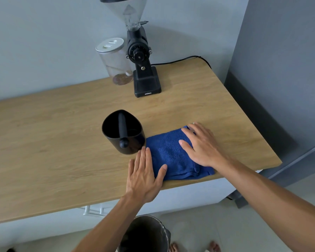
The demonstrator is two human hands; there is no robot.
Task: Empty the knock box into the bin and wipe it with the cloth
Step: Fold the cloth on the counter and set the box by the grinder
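Observation:
A black knock box [123, 132] with a bar across its mouth stands upright on the wooden counter [53, 142]. Right beside it lies a folded blue cloth [171, 153], near the counter's front edge. My left hand [144, 173] lies flat on the cloth's left edge, fingers apart, fingertips just short of the knock box. My right hand [200, 144] rests flat on the cloth's right half, fingers spread. Neither hand grips anything. A metal bin [149, 233] stands on the floor below the counter edge, between my forearms.
A black coffee grinder [142, 70] with a clear hopper stands at the back of the counter, its cable running right. A clear jar [114, 60] with a lid stands left of it. The counter ends at the right by a grey wall. My bare feet show near the bin.

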